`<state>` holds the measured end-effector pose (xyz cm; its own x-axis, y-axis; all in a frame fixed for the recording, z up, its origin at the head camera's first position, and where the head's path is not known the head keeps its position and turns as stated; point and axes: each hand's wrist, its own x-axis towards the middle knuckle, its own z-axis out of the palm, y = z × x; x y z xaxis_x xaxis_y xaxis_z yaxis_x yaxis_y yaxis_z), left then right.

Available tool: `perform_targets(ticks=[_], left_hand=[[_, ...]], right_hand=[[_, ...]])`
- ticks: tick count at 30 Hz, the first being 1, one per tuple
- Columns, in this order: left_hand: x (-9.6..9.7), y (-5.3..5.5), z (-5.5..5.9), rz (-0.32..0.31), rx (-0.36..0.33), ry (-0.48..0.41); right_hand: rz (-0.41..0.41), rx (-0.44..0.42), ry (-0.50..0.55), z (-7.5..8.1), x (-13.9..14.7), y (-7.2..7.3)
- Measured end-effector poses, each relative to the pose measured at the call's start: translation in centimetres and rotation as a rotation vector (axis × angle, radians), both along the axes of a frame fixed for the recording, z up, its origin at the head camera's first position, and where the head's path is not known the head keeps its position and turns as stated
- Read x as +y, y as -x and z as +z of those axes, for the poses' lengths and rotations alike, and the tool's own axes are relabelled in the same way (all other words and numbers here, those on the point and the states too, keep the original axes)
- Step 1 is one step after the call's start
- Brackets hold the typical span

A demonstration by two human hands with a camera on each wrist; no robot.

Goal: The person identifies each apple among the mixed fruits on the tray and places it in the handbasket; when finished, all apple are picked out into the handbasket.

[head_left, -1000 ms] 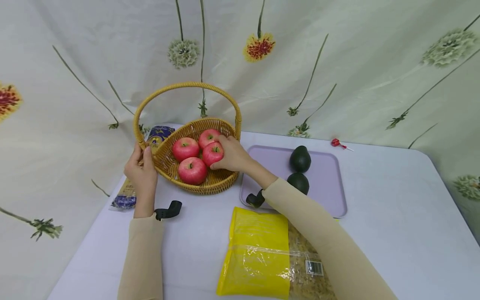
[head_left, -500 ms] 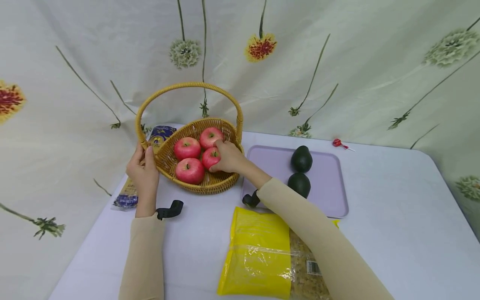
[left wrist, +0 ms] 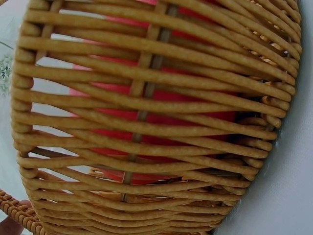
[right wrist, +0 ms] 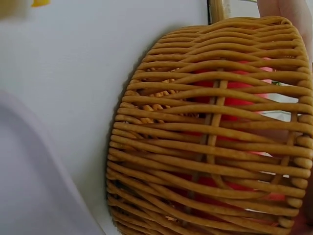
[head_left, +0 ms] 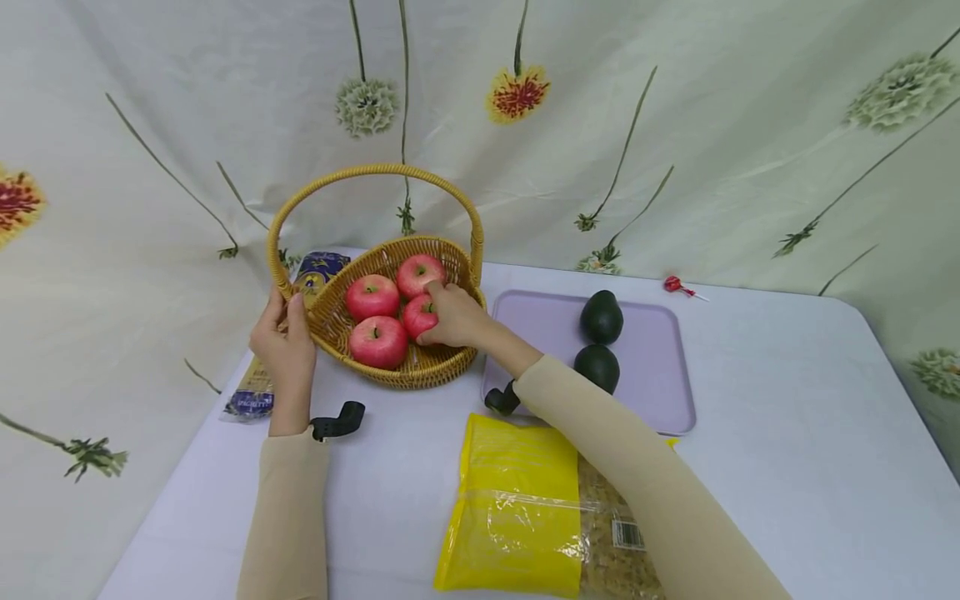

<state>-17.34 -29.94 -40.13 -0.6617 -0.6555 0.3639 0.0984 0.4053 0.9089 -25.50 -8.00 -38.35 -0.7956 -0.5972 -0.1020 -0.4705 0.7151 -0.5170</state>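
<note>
A wicker basket point(head_left: 408, 380) with a tall arched handle stands at the back left in the head view, tilted toward me. My left hand point(head_left: 287, 354) pinches the foot of its handle at the left rim. Inside the basket, my right hand point(head_left: 463, 319) grips a red apple point(head_left: 417, 316), its fingers and thumb covering the apple's right side. Around it lie three more red apples: one at the back point(head_left: 420, 273), one at the left point(head_left: 371, 297) and one in front point(head_left: 378, 342). Both wrist views are largely filled by the woven wall point(left wrist: 166, 105), red showing through the gaps.
A lilac tray point(head_left: 656, 392) holding two dark green avocados point(head_left: 602, 317) is right of the basket. A yellow bag point(head_left: 517, 508) with a clear side lies in front. A spaghetti packet point(head_left: 251, 398) is partly behind the basket, and a red lollipop point(head_left: 672, 284) lies at the back.
My right hand has moved slightly left and down with the gripped apple, settling among the others. The front apple has shifted a little left. My left hand stays on the handle.
</note>
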Motion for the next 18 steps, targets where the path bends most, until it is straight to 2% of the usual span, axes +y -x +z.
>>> perform_targets(ticks=[5, 11, 15, 18], left_hand=[[0.2, 0.2, 0.2, -0.014, 0.003, -0.005], [0.2, 0.1, 0.2, -0.014, 0.013, 0.007], [-0.1, -0.1, 0.3, 0.001, 0.002, 0.029], [-0.3, -0.4, 0.7, 0.014, -0.037, 0.057]], right_hand=[[-0.004, -0.021, 0.019, 0.4, 0.4, -0.1], [0.028, -0.019, 0.067, 1.3, 1.4, -0.5], [0.048, -0.024, 0.131, 2.5, 3.0, -1.4], [0.061, -0.023, 0.19, 3.6, 4.9, -2.4]])
